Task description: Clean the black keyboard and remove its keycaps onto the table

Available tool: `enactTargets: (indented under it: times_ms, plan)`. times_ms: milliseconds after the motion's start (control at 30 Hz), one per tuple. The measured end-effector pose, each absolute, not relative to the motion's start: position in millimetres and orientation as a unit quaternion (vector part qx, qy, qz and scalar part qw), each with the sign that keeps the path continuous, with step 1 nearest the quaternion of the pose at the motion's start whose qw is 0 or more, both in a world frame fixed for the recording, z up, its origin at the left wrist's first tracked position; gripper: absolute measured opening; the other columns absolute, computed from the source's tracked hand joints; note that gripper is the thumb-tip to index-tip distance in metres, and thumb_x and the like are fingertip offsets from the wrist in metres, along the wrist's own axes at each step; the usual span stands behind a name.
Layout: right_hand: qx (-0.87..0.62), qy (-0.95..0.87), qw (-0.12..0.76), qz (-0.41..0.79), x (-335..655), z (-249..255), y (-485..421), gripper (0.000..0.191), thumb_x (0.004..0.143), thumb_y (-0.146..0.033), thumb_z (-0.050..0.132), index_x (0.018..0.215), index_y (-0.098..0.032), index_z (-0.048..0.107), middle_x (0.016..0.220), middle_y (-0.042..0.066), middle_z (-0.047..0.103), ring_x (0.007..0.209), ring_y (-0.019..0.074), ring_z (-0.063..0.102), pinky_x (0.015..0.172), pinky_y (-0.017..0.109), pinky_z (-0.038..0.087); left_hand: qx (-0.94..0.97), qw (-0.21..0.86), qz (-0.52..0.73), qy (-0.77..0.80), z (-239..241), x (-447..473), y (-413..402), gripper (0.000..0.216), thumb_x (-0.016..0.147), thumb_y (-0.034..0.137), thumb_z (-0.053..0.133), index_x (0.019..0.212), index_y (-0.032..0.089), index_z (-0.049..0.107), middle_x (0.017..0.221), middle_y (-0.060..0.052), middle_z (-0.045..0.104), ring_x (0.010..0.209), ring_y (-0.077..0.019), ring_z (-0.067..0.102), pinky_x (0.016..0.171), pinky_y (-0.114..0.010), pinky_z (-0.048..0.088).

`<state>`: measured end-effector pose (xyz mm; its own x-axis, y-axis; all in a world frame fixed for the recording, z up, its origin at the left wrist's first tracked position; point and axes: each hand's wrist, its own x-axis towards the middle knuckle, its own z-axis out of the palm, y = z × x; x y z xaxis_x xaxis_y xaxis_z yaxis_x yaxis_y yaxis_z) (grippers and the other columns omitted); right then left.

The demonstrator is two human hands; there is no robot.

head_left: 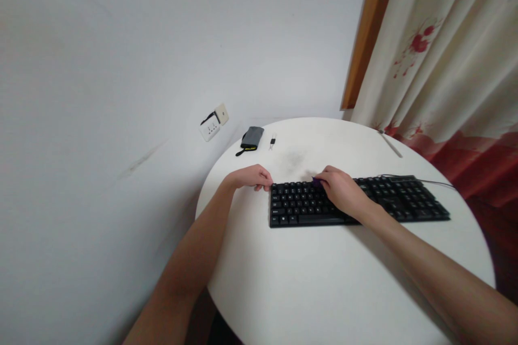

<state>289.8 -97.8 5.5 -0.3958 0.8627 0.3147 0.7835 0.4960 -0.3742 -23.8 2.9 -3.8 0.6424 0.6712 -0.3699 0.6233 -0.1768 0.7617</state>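
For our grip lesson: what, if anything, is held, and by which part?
Right hand holds a purple item, gripped part hidden. Left hand is at the keyboard corner, grip unclear.

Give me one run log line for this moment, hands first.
left hand: at far left corner of keyboard | right hand: holding purple item at keyboard's far edge | beyond: pouch on table

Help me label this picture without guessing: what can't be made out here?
All in the head view:
Purple item: mostly covered by the right hand, full shape hidden.
Black keyboard: some keys hidden by that hand and wrist; many key markings too small and blurred.
Left hand: too small to tell whether it grips the keyboard's corner.
Cable: far end lost past the table's edge.
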Motion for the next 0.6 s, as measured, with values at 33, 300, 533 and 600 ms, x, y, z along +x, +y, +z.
enactTargets:
  times_ms: [33,300,533,600]
  plan:
    - [-0.471,-0.842,0.244,0.100,286,8,-101,0.032,0.090,-0.007,0.045,0.100,-0.016,0.074,0.092,0.011,0.066,0.087,0.0220,0.063,0.081,0.033,0.049,0.767,0.483,0.025,0.423,-4,-24,3,0.027,0.076,0.040,0.066,0.080,0.014,0.071,0.074,-0.004,0.070,0.048,-0.0080,0.050,0.047,-0.021,0.031]
    - [-0.333,-0.904,0.203,0.173,269,11,-115,0.032,0.090,-0.005,0.047,0.102,-0.018,0.074,0.096,0.008,0.067,0.087,0.0181,0.063,0.081,0.029,0.048,0.761,0.491,0.030,0.423,-3,-23,3,0.028,0.075,0.041,0.067,0.080,0.014,0.071,0.074,-0.004,0.070,0.048,-0.0082,0.050,0.048,-0.021,0.033]
    - [-0.489,-0.842,0.212,0.086,290,7,-99,0.031,0.090,-0.006,0.045,0.095,-0.015,0.074,0.089,0.011,0.065,0.085,0.0225,0.063,0.080,0.033,0.048,0.759,0.490,0.026,0.428,0,-22,0,0.026,0.076,0.040,0.066,0.078,0.014,0.071,0.073,-0.004,0.070,0.048,-0.0078,0.049,0.047,-0.021,0.031]
    - [-0.452,-0.857,0.222,0.108,285,11,-105,0.031,0.091,-0.007,0.045,0.096,-0.016,0.074,0.090,0.010,0.065,0.085,0.0214,0.063,0.081,0.032,0.048,0.758,0.490,0.028,0.430,0,-21,0,0.025,0.075,0.038,0.066,0.079,0.015,0.072,0.073,-0.004,0.070,0.047,-0.0077,0.049,0.047,-0.021,0.031]
